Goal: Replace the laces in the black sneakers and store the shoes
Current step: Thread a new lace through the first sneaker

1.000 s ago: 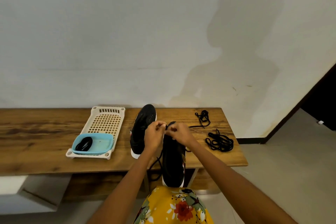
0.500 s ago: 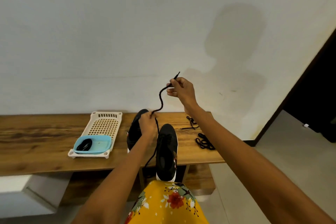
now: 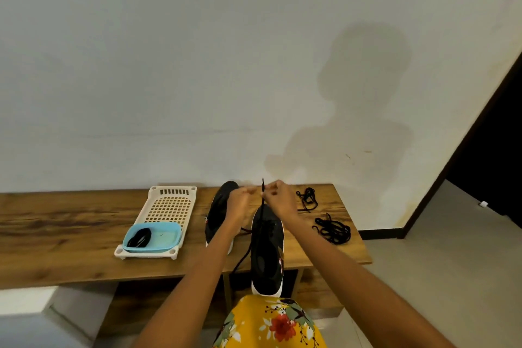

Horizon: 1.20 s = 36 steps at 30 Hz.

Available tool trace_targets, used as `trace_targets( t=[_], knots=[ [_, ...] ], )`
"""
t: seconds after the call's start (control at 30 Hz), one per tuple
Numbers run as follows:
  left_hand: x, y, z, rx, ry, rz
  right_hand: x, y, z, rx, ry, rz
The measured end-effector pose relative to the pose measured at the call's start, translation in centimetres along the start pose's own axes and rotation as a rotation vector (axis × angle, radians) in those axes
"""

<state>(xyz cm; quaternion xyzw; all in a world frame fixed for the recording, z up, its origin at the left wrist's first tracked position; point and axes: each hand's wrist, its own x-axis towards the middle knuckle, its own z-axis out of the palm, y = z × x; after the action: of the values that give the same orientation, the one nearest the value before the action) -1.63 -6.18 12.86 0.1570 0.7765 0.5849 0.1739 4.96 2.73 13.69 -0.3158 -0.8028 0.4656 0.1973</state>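
The right hand [image 3: 278, 198] pinches a black lace [image 3: 263, 192] above the near sneaker [image 3: 267, 248], while the left hand [image 3: 240, 202], fingers curled, meets it; its hold is unclear.

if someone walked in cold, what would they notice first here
Both hands, left hand and right hand, meet over the toe of a black sneaker at the bench's near edge, the right pinching a black lace upright. A second sneaker lies just left, loose laces coil on the right, and a white tray holds a blue dish.
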Motion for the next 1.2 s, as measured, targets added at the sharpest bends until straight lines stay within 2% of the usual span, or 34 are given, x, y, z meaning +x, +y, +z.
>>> trace_targets(
  t=[0.1, 0.23, 0.37, 0.47, 0.6, 0.7, 0.8, 0.93, 1.1, 1.2],
  knots=[
    [-0.1, -1.0, 0.2, 0.055, -0.062, -0.007, -0.4, 1.7, 2.0, -0.001, -0.016, 0.053],
    [0.0, -3.6, 0.0, 0.168, -0.024, 0.012, -0.9, 4.2, 3.3, -0.002, -0.078, 0.044],
    [0.1, -5.5, 0.3, 0.223, 0.03, -0.017, -1.5, 7.7, 3.1, -0.182, -0.157, 0.08],
    [-0.1, -6.8, 1.4, 0.313, -0.067, 0.006, -2.1, 10.4, 3.0, -0.386, -0.217, 0.157],
    [-0.6, -8.0, 3.4, 0.452, -0.18, 0.027, -2.1, 12.2, 3.6, -0.448, -0.206, 0.153],
    [-0.5, -8.3, 4.8, 0.475, -0.187, 0.008, -1.7, 12.8, 3.6, -0.332, -0.168, 0.188],
    [-0.6, -8.7, 6.0, 0.516, -0.207, 0.001, -1.6, 14.0, 3.4, -0.08, -0.1, 0.334],
    [-0.8, -9.4, 6.9, 0.563, -0.166, -0.004, -1.3, 15.2, 2.9, 0.162, -0.128, 0.444],
    [-0.9, -10.1, 6.9, 0.509, -0.126, -0.055, -1.2, 15.6, 2.8, 0.301, -0.185, 0.464],
    [-1.0, -10.0, 7.0, 0.557, -0.134, -0.045, -1.0, 16.1, 2.9, 0.319, -0.223, 0.455]
  ],
)
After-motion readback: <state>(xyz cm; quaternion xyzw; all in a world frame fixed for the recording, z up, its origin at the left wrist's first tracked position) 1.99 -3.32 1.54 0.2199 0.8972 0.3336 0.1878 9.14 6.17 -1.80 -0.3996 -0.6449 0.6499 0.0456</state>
